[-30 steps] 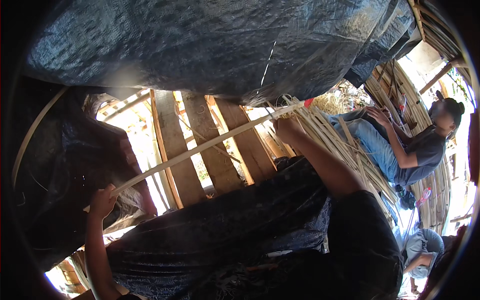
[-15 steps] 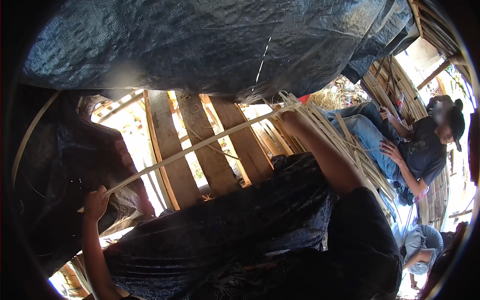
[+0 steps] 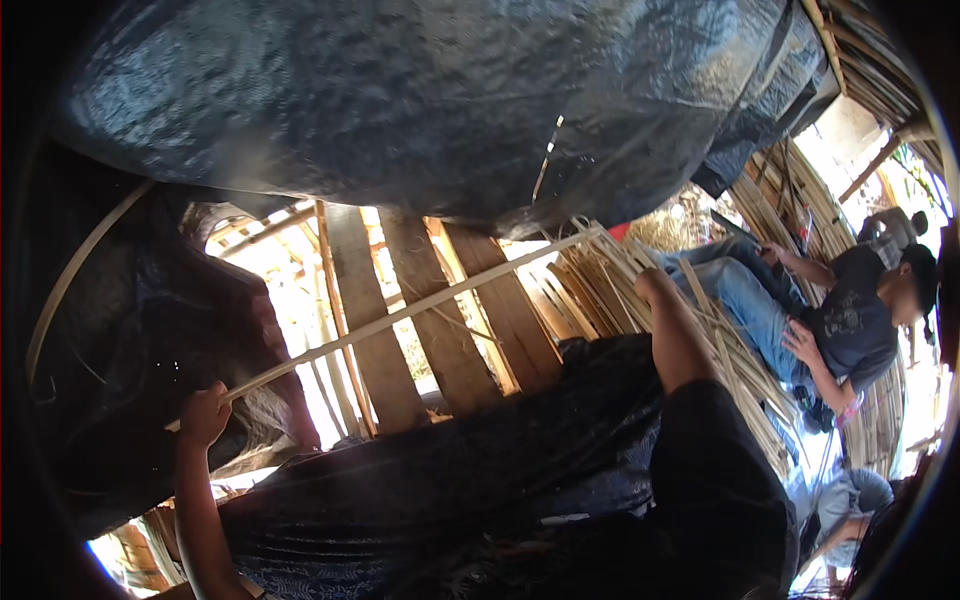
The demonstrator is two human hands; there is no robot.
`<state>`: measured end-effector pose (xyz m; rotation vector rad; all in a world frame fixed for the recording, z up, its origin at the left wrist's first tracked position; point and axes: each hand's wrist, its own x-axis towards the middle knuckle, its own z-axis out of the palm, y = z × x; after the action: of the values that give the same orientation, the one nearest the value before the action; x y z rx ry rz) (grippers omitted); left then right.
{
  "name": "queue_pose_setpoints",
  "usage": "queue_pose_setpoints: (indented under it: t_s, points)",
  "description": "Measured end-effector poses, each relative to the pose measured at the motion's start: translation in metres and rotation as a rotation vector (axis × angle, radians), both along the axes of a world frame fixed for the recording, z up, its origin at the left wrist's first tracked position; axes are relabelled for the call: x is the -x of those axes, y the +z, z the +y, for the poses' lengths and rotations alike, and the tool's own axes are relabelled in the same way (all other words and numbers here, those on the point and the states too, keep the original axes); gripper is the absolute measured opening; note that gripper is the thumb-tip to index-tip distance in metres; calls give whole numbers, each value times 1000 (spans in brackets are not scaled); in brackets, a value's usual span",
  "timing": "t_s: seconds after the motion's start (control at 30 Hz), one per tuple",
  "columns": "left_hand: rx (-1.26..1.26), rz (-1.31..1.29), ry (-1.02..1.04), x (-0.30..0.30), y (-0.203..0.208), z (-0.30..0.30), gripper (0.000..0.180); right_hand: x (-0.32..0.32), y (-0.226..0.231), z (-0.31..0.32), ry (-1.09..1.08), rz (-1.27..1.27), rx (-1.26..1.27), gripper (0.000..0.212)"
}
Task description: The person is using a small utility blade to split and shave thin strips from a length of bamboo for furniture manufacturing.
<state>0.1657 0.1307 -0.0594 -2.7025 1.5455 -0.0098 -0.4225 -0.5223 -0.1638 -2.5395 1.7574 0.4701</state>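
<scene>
A long pale strip of split bamboo [image 3: 400,315] slants across the middle, its far end up to the right. My left hand [image 3: 205,415] is closed round its near left end, and a short tip pokes out past the fist. At the right, my right hand [image 3: 655,287] is off the strip, below its far end. It lies at a bundle of similar pale strips [image 3: 625,262]; its fingers are turned away, so whether it grips one is hidden. Dark cloth [image 3: 450,440] covers my lap beneath the strip.
Black plastic sheeting [image 3: 400,100] hangs low ahead, with more dark sheeting at left. Wooden planks [image 3: 405,290] with bright gaps lie beyond my lap. A co-worker in jeans [image 3: 850,310] sits at right, beside the strips, holding a dark long object [image 3: 735,228]. Another person [image 3: 845,510] is lower right.
My right hand has left the strip's far end and moved right and down to the bundle. My left hand keeps its hold. The whole view has shifted slightly.
</scene>
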Motion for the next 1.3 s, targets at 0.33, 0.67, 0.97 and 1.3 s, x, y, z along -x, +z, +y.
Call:
queue_pose_setpoints:
  t_s: [0.33,0.67,0.97,1.3]
  points:
    - [-69,97,40,13,17,-36,22,-46,24,19,89,-224,-92,48]
    - [-78,163,93,9,-3,-31,24,-87,53,34,60,-305,-216,64]
    - [-190,220,56,34,29,-59,52,-82,62,49,166,-502,-153,54]
    - [243,140,80,8,45,-73,57,-135,119,116,341,-367,-194,42]
